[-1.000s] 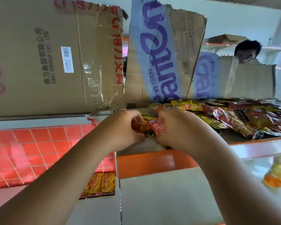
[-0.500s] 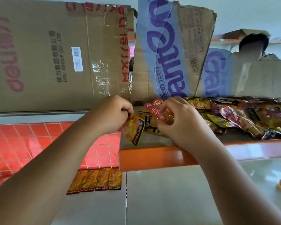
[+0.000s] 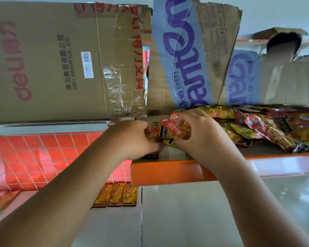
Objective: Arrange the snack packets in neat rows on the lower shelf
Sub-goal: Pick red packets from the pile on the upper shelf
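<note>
As the seemingly light, slick snack packets (image 3: 175, 129) are pinched by left grip (image 3: 132, 138) and right grip (image 3: 202, 134), sealed edges are best held.

**One head-worn camera, close over the shelf edge**

A single wide-angle camera on the person's head faces forward and slightly down along both forearms (image 3: 70, 193). The left hand (image 3: 132, 138) and right hand (image 3: 201, 138), gripping snack packets (image 3: 175, 130), meet at frame centre, near the lens. The orange shelf edge (image 3: 168, 172) crosses the middle right, cardboard boxes (image 3: 61, 59) fill the top, and the lower shelf (image 3: 203, 214) spreads across the bottom.
</note>
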Available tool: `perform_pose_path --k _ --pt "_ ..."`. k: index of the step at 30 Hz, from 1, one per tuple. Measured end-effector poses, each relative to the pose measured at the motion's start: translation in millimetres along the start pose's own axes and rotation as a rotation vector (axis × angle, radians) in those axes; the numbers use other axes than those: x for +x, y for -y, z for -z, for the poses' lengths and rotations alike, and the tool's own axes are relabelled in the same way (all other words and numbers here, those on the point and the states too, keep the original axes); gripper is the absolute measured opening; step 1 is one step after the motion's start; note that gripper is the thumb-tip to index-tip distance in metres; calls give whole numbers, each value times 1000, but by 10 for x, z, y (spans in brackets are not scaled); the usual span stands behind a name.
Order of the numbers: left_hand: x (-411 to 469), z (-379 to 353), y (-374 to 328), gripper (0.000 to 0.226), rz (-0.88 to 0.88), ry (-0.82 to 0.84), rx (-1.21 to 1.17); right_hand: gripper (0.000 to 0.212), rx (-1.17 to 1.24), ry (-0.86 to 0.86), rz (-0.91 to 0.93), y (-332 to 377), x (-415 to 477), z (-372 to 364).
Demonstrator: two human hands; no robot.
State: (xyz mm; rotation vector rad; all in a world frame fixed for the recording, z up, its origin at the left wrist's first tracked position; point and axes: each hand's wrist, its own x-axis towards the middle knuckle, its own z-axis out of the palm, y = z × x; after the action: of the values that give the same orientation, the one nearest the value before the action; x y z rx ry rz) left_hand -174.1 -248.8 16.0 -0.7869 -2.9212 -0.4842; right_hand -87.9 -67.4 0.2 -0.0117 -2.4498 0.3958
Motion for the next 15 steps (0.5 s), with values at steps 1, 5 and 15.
perform_pose_path --k 1,5,15 --pt "-14 10 10 46 2 23 -55 22 -1 3 0 -3 1 -4" --pt "-113 64 100 43 20 27 -204 24 -11 10 4 -20 10 -15" --pt "-238 44 436 33 -135 -21 -342 25 -37 5 -4 53 -9 3"
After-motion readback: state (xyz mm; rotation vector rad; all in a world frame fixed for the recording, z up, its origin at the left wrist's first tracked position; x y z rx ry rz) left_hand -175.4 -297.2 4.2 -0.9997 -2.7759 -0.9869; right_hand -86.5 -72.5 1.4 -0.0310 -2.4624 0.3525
